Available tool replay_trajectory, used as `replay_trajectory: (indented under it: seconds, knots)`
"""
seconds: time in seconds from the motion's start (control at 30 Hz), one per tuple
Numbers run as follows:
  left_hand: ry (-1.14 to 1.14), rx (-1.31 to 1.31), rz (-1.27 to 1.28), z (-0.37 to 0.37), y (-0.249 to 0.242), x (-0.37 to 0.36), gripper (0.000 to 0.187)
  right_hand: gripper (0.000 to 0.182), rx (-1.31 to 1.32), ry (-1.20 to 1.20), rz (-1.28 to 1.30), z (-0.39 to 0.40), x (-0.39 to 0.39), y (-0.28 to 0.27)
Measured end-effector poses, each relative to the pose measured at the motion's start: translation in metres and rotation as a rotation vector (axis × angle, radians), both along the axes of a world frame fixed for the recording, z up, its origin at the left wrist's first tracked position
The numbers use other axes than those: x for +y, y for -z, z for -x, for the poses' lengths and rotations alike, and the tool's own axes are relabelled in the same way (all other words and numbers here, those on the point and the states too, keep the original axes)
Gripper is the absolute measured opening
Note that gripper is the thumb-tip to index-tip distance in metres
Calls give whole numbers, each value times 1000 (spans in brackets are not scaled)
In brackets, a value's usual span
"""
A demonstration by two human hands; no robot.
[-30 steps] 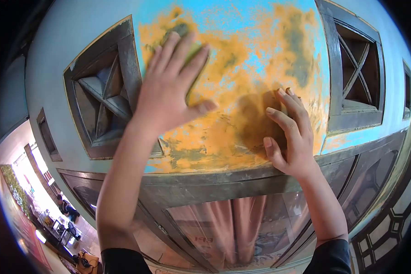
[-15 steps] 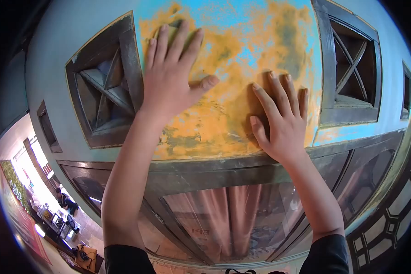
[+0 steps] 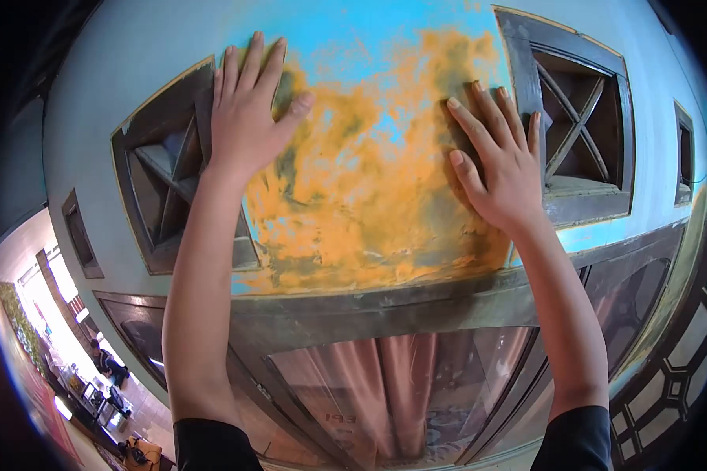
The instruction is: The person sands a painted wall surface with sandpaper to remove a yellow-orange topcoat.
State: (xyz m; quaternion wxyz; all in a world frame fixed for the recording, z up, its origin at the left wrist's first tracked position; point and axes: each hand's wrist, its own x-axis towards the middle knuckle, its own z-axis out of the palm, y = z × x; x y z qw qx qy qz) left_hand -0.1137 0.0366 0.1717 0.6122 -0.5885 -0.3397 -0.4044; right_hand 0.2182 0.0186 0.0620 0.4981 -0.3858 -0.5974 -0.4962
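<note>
My left hand [image 3: 247, 125] lies against the upper left of a wall, fingers stretched and thumb out to the side. It is at the edge of a worn orange-yellow patch [image 3: 361, 196] with dark smudges and blue paint [image 3: 338, 39] above it. My right hand [image 3: 507, 173] rests on the patch's right side, fingers spread. No held object shows in either hand; what might lie under the palms is hidden. Beside the left hand is a dark wooden vent frame [image 3: 126, 200] with crossed bars, and a similar vent frame [image 3: 593, 208] stands right of my right hand.
Below the patch runs a dark wooden beam [image 3: 385, 314] over a glass window [image 3: 416, 385] with a pinkish curtain behind it. At far left, a person [image 3: 106, 365] is low near the floor by cluttered items. A dark patterned grille [image 3: 675, 385] stands at lower right.
In the view, my left hand has shifted left and slightly up, from the patch to its left edge. My right hand has moved up and right, closer to the right vent. Both stay spread.
</note>
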Motion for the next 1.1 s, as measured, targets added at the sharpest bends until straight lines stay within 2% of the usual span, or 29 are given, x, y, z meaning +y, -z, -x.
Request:
replay_trajectory:
  seconds: [0.07,0.17,0.27,0.4,0.5,0.6,0.7,0.8,0.9,1.0,1.1]
  knots:
    - [-28,29,31,-26,15,-5,84,52,28,44,2,-2,-1,2]
    - [-31,305,311,-84,73,-27,85,52,147,-3,-29,-4,6,5]
    - [-71,489,413,-79,81,-27,88,53,183,-14,-46,-5,6,4]
    - [-102,119,75,-49,-6,-14,83,51,184,-16,-40,-6,7,3]
    - [-15,-40,-90,-59,-33,7,78,49,189,-15,-44,-6,6,3]
    - [45,62,43,-118,0,-12,73,48,192,-19,-38,-5,4,3]
    - [88,241,166,-138,18,-17,72,49,211,-36,-45,-6,6,5]
    - [-33,105,8,-102,-28,-6,72,50,194,-53,-52,-10,7,5]
    - [21,-80,-149,-68,-69,4,72,50,191,-63,-57,-9,9,5]
    - [-26,-177,-144,-92,-66,12,76,50,195,-66,-52,-9,9,5]
    - [95,27,-65,-145,-32,2,77,49,195,-76,-53,-9,7,4]
